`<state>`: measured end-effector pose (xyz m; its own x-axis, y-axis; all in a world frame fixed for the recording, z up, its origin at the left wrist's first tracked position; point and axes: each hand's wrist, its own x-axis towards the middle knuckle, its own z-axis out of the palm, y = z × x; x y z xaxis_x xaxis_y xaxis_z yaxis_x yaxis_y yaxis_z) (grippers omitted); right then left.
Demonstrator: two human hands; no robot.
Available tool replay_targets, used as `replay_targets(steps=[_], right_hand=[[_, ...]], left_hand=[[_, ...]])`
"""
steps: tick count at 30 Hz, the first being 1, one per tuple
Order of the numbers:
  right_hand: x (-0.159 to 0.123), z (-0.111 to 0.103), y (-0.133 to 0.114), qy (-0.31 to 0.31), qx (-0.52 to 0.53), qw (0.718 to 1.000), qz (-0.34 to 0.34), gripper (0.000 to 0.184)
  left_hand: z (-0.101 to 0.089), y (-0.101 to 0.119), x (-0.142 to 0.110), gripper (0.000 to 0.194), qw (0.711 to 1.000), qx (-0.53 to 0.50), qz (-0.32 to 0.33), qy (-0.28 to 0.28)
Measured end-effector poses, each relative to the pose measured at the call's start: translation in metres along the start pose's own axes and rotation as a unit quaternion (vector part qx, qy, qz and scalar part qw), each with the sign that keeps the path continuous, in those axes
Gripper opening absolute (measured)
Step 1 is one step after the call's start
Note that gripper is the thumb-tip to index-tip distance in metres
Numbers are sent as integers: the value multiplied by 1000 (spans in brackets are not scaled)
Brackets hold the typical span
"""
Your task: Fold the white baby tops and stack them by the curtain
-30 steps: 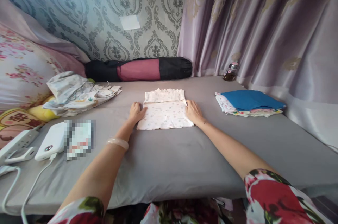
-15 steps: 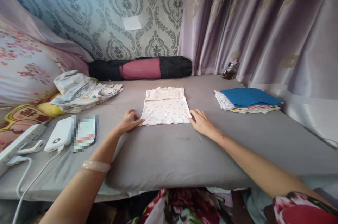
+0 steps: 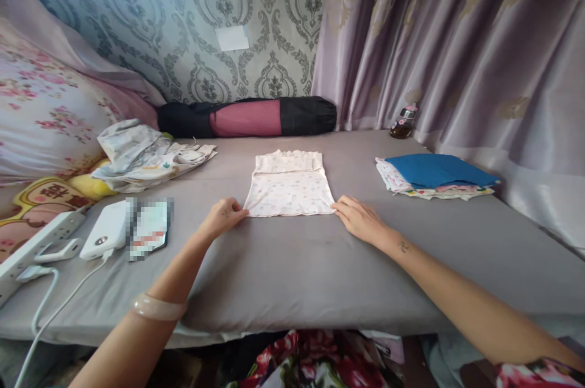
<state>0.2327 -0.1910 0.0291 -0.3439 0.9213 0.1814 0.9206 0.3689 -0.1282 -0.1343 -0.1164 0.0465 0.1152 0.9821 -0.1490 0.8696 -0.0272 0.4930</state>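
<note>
A small pale printed garment (image 3: 289,191) lies folded flat in the middle of the grey bed sheet (image 3: 292,272). My left hand (image 3: 222,217) pinches the garment's near left corner, fingers curled. At the near right corner rests my right hand (image 3: 359,218), its fingertips closed on the hem. A pale bangle (image 3: 155,307) sits on my left wrist.
A stack of folded clothes topped by a blue piece (image 3: 434,173) lies at the right. Unfolded clothes (image 3: 146,156) are heaped at the left, by floral pillows (image 3: 41,114). A power bank (image 3: 104,238), a phone, a power strip (image 3: 34,246), a rolled black-and-pink bag (image 3: 249,117) and a small bottle (image 3: 403,123) are around.
Both hands slid from the garment's sides down to its near corners, toward me. The garment's lower edge has been smoothed and now lies straighter.
</note>
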Motion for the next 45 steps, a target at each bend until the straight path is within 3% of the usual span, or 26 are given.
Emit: replay_targets(steps=[2,7,13,16,20,26,31,36,45], right_hand=[[-1,-2,-2,9,-11,1000,-11,27],[2,-2,0,16,1,999,-43,32],[14,10,14,45,130,990,-38,31],[24,15,15,70,232,969,54,28],[39,16,13,58,348,917,186,27],[60,14,21,76,435,869,221,17],[81,19,37,103,422,878,202,22],[109,21,46,164,361,886,241,15],[157,14,29,131,183,910,348,26]], left_hand=[[0,0,0,26,999,-46,7,-10],[-3,-1,0,44,986,-95,125,-59],[-11,-2,2,46,983,-84,136,-95],[-7,-8,10,48,986,-66,147,-49],[-3,-11,22,40,988,-47,146,5],[-8,-1,41,47,981,-60,154,101],[-9,3,61,46,978,-155,121,75],[2,11,91,40,960,-242,87,112],[16,38,135,27,972,-84,-3,219]])
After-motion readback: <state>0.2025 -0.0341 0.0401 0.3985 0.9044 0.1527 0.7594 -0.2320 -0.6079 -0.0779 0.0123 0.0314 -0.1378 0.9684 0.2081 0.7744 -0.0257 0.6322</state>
